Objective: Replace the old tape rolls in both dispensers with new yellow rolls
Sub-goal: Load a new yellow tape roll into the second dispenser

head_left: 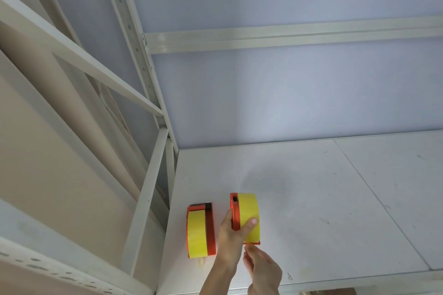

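Observation:
Two orange tape dispensers stand side by side on a white shelf board (335, 199), each with a yellow roll in it. The left dispenser (211, 230) carries its yellow roll (196, 235) and nobody touches it. My left hand (233, 235) grips the right dispenser (235, 213), thumb pressed on its yellow roll (249, 208). My right hand (262, 270) is just below, fingertips pinched at the dispenser's near lower edge, where the tape end seems to be.
A pale metal rack upright (143, 206) and diagonal braces rise at the left of the shelf. A blue-grey back wall (287, 93) with a horizontal rail closes the far side. A small pale scrap (201, 263) lies at the left dispenser's near end.

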